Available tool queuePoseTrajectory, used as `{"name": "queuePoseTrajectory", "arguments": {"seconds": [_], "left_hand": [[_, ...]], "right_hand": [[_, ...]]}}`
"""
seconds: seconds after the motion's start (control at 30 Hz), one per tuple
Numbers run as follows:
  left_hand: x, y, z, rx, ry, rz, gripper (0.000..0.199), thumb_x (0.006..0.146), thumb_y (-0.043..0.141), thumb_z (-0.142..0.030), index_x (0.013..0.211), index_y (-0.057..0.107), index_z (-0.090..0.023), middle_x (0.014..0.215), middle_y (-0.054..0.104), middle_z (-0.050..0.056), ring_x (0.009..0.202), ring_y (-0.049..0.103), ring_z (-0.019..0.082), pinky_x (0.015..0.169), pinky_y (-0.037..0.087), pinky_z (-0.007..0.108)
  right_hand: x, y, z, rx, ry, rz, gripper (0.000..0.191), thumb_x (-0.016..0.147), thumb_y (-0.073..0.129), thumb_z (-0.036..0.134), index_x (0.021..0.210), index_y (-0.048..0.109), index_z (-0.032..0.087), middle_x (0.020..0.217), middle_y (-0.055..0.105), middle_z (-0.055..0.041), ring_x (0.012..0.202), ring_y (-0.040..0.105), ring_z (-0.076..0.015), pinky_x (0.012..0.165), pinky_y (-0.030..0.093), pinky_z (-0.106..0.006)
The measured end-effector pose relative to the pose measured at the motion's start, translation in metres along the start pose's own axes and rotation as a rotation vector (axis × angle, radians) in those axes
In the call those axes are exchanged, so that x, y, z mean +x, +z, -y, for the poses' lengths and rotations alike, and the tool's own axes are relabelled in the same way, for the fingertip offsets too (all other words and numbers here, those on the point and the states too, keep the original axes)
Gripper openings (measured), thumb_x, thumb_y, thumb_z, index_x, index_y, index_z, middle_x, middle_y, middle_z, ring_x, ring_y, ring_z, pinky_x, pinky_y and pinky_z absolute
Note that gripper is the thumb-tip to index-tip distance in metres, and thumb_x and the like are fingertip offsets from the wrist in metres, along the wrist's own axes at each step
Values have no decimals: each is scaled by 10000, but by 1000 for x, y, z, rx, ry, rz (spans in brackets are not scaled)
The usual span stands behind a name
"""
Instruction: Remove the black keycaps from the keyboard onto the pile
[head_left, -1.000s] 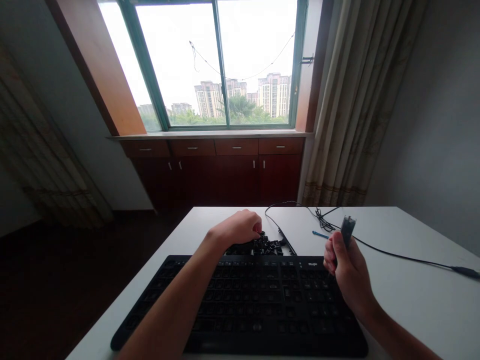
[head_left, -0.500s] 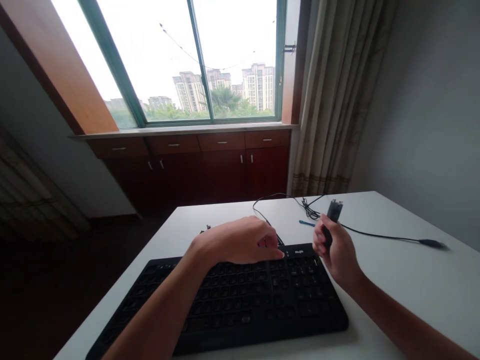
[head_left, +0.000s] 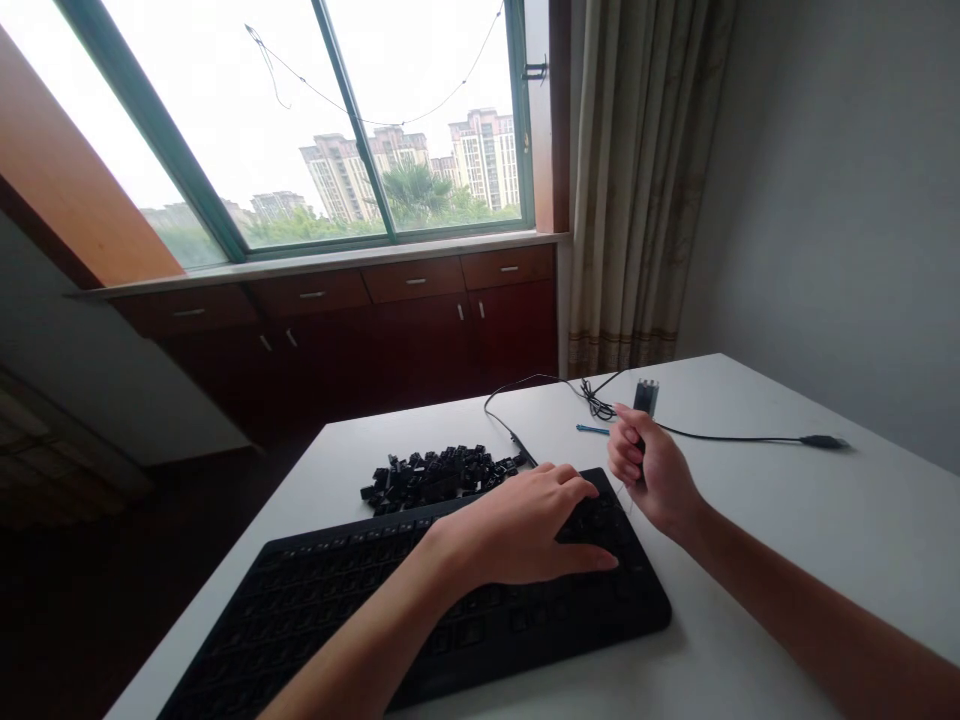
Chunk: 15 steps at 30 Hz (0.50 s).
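A black keyboard (head_left: 300, 590) lies at a slant on the white table, its keycaps apparently off in most places. Across its right part reaches my left hand (head_left: 525, 525), palm down, thumb and fingers apart, with nothing visible in it. Beyond the keyboard's far edge is a heap of loose black keycaps (head_left: 442, 472). My right hand (head_left: 656, 470), at the keyboard's right far corner, is wrapped around a dark tool (head_left: 645, 397) held upright. Short pale prongs or bristle tufts show at its top end; its lower part is hidden in my fist.
A thin blue tool (head_left: 592, 429) lies left of my right hand. Behind it is a bundled black cable (head_left: 598, 402), and a cable end with a dark plug (head_left: 821, 441) stretches to the right. The table (head_left: 810, 540) ends before a red-brown cabinet (head_left: 420, 340) under the window.
My left hand has moved right and nearer along the keyboard, and its thumb and fingers have spread. The keycap heap has come into view. My right hand still grips the dark tool.
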<state>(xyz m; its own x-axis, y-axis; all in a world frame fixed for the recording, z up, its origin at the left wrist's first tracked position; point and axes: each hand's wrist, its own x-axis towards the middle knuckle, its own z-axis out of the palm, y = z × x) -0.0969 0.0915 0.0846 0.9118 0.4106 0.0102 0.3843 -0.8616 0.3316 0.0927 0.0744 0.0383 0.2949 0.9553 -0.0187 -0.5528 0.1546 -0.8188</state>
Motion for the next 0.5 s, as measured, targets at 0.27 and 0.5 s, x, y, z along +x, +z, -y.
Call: {"name": "queuePoseTrajectory", "arguments": {"seconds": [0.27,0.5], "left_hand": [[-30,46,-7,-5,-131,-296,543,972,620,-499,1401,504,-188,1334,619,119,1204,600,292,1052,512,478],[-48,69,-13,51,-76,-418,396,983,584,-362,1328,553,-168,1311,633,124,1200,593,293,1043,524,487]], "right_hand": [[-13,10,4,15,-46,57,413,860,708,356,564,468,195,481,374,61,414,323,-75,414,283,-217],[-23,17,1,-41,-83,86,374,899,682,425,635,547,197,553,458,36,498,424,-107,495,375,-238]]}}
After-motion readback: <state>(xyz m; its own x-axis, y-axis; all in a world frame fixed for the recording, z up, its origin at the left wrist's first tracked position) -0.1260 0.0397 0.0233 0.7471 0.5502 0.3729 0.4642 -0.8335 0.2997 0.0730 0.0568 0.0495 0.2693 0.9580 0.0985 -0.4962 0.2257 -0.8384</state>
